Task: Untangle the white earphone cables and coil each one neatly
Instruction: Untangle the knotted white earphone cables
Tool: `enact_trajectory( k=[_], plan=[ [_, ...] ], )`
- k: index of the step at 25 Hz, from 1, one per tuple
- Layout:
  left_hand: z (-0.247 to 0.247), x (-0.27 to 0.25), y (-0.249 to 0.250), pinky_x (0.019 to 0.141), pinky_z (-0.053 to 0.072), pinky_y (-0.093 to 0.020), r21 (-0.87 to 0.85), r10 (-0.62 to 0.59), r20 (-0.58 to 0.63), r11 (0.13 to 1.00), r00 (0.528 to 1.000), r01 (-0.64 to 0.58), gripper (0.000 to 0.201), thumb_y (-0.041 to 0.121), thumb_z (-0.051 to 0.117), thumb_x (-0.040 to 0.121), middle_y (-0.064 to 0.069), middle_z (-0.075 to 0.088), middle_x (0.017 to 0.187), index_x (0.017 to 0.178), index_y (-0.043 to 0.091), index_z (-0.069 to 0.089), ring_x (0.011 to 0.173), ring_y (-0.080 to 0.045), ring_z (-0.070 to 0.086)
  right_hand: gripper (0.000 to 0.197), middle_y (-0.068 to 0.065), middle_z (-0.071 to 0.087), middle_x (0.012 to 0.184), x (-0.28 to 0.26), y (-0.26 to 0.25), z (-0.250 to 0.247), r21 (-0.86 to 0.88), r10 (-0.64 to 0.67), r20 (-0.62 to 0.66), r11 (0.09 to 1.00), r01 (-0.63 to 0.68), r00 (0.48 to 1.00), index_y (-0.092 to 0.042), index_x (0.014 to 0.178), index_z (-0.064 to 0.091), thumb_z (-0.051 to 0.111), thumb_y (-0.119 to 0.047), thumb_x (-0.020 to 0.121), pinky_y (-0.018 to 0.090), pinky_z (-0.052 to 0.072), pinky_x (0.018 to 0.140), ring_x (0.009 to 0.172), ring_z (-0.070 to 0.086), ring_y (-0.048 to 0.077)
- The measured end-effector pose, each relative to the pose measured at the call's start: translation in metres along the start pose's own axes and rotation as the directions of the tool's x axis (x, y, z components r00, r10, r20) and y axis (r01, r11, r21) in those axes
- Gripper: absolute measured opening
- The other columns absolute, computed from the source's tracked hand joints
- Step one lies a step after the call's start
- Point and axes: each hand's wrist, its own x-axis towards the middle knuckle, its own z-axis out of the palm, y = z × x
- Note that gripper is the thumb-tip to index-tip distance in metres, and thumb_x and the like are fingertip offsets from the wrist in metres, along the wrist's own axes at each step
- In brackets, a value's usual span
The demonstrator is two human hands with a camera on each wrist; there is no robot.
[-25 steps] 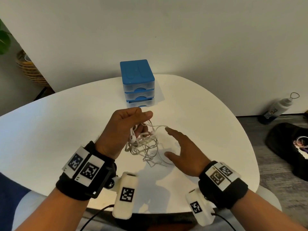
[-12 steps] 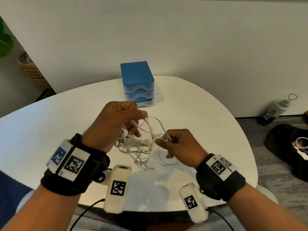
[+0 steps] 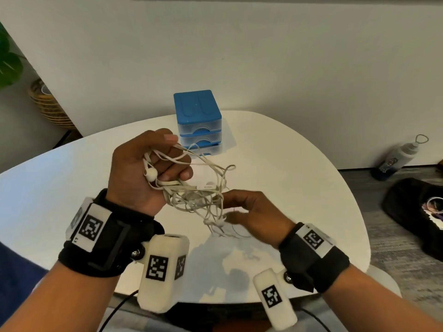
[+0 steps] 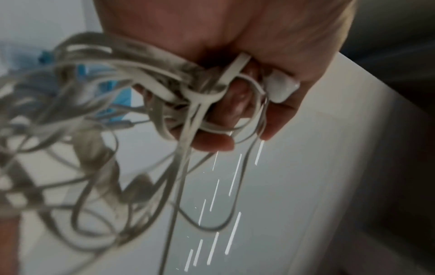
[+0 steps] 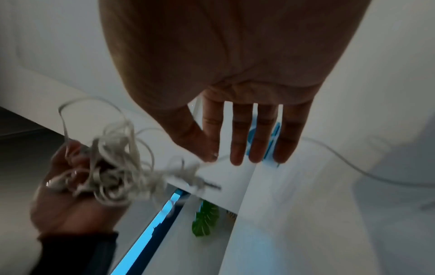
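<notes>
A tangled bunch of white earphone cables (image 3: pixel 201 195) hangs in the air above the white table (image 3: pixel 299 183). My left hand (image 3: pixel 153 168) grips the upper part of the bunch with its fingers curled round several strands, and a white earbud (image 3: pixel 150 174) sits against the palm. The left wrist view shows the flat cables (image 4: pixel 94 130) wrapped over the curled fingers (image 4: pixel 212 141) and the earbud (image 4: pixel 281 87) by the thumb. My right hand (image 3: pixel 249 209) is just right of the dangling loops with its fingers (image 5: pixel 242 130) straight and spread. A thin strand (image 5: pixel 341 158) runs past its fingertips.
A small blue drawer box (image 3: pixel 197 111) stands at the table's far edge, behind the hands. On the floor at the right are a bottle (image 3: pixel 395 159) and a black bag (image 3: pixel 412 212). A wicker basket (image 3: pixel 48 106) and a green plant (image 3: pixel 7 65) are at the far left.
My left hand has raised the tangle and turned its palm more toward me. My right hand pinched a loop half a second ago and now has its fingers straightened beside the lower cables.
</notes>
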Motion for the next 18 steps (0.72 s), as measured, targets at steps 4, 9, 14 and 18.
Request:
enact_trajectory(
  k=[4, 9, 14, 18],
  plan=[
    [0.002, 0.001, -0.001, 0.045, 0.036, -0.021, -0.218, -0.036, -0.079, 0.976, 0.996, 0.018, 0.033, 0.020, 0.055, 0.066, 0.006, 0.023, 0.037, 0.043, 0.018, 0.031, 0.036, -0.009, 0.023, 0.049, -0.006, 0.056, 0.131, 0.003, 0.017, 0.028, -0.113, -0.030, 0.060, 0.993, 0.037, 0.998, -0.032, 0.123, 0.058, 0.073, -0.024, 0.077, 0.040, 0.044, 0.105, 0.123, 0.052, 0.011],
    [-0.034, 0.014, 0.000, 0.060, 0.039, -0.015, -0.342, -0.153, -0.274, 0.938, 0.949, 0.053, 0.038, 0.025, 0.062, 0.066, 0.008, 0.021, 0.043, 0.047, 0.019, 0.030, 0.057, -0.009, 0.013, 0.020, 0.008, 0.067, 0.087, 0.001, 0.003, 0.007, -0.028, -0.060, -0.010, 0.998, 0.059, 0.998, -0.013, 0.075, 0.069, 0.081, -0.028, 0.073, 0.035, 0.050, 0.083, 0.080, 0.064, 0.014],
    [-0.056, 0.022, -0.010, 0.059, 0.031, -0.019, -0.260, -0.209, -0.423, 0.960, 0.882, 0.102, 0.041, 0.024, 0.059, 0.073, 0.007, 0.022, 0.042, 0.055, 0.022, 0.022, 0.040, -0.011, 0.021, 0.059, 0.002, 0.036, 0.056, -0.009, -0.032, -0.036, 0.345, -0.016, -0.128, 0.937, 0.060, 0.992, -0.009, 0.066, 0.049, 0.086, -0.053, 0.055, 0.025, 0.046, 0.057, 0.049, 0.038, 0.012],
    [-0.042, 0.023, -0.030, 0.047, 0.026, -0.023, -0.041, -0.159, -0.361, 0.987, 0.919, 0.155, 0.043, 0.019, 0.053, 0.081, 0.005, 0.021, 0.039, 0.047, 0.021, 0.027, 0.039, -0.013, 0.017, 0.051, -0.002, 0.032, 0.046, -0.010, -0.046, -0.039, 0.021, 0.105, -0.135, 0.994, -0.104, 0.985, -0.012, 0.083, 0.073, 0.059, -0.060, 0.075, 0.028, 0.043, 0.048, 0.042, 0.031, 0.011]
  ],
)
